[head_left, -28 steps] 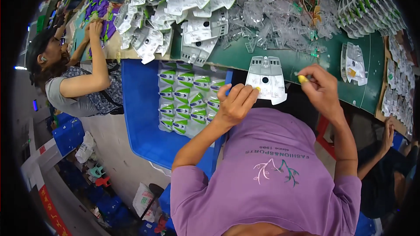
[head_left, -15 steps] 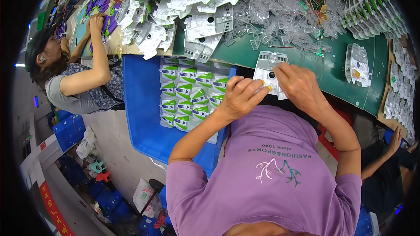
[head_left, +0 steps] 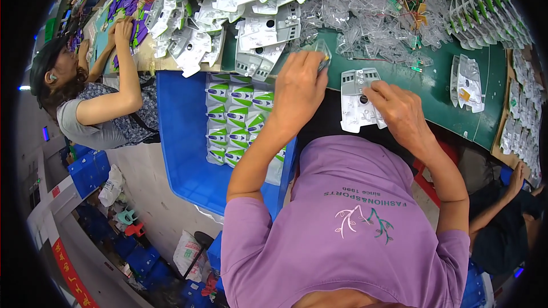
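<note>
A blue bin [head_left: 182,154] holds rows of green-and-white packs [head_left: 231,120]. The left hand [head_left: 299,88] pinches a clear shell [head_left: 321,51] at the tabletop [head_left: 439,88] edge. The right hand [head_left: 399,111], fingers [head_left: 377,94] curled, presses a grey card [head_left: 357,100] lying on the tabletop.

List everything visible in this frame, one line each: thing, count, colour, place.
white plastic panel: one, white, table edge, under right hand
clear blister piece: one, transparent, at left hand's fingers
green table: one, green, ahead
blue bin: one, blue, left of table
packaged items: many, green-white, rows in bin
panel pile: many, white-grey, upper left
clear blister heap: many, transparent, upper centre
co-worker: one, grey top, far left
left hand: one, reaching to heap
right hand: one, on panel
</note>
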Demonstrator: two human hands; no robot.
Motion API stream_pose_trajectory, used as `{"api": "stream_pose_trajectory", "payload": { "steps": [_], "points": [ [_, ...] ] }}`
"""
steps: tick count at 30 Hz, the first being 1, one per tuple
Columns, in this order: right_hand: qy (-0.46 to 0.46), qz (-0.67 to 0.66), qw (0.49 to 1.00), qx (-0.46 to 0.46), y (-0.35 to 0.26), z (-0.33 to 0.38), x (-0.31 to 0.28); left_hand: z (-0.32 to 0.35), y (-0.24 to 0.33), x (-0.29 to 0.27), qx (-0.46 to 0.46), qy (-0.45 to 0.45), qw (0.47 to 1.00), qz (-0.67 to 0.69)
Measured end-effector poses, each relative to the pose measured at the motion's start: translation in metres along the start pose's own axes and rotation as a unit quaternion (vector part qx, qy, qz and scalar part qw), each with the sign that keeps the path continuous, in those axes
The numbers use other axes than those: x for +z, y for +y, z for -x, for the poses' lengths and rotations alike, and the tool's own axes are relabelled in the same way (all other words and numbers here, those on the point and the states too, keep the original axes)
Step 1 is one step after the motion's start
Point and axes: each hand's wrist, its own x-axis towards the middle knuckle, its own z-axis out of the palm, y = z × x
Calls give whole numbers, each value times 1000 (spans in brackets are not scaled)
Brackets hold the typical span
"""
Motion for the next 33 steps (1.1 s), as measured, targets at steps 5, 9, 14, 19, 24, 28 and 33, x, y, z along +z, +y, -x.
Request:
{"api": "stream_pose_trajectory", "payload": {
  "steps": [5, 9, 14, 19, 24, 28, 33],
  "points": [
    [1, -9, 1000, -16, 7, 0, 1, 21, 9, -8, 64, -35, 993, 98],
    [18, -25, 999, -40, 12, -2, 2, 18, 14, 8, 185, -49, 980, 62],
    [29, -30, 998, -53, 15, -1, 5, 15, 13, 18, 264, -64, 962, -6],
    [42, -78, 996, -16, 18, 0, 8, 14, 17, 24, 273, -84, 957, -42],
    [48, -127, 989, 60, 17, -2, 3, 12, 10, 31, 262, -67, 963, 6],
    [4, -104, 991, 87, 10, 5, -10, 21, 13, 42, 178, 5, 977, 116],
    [-13, -128, 986, 103, 2, 13, -21, 18, 9, 50, 149, -4, 965, 215]
  ]
}}
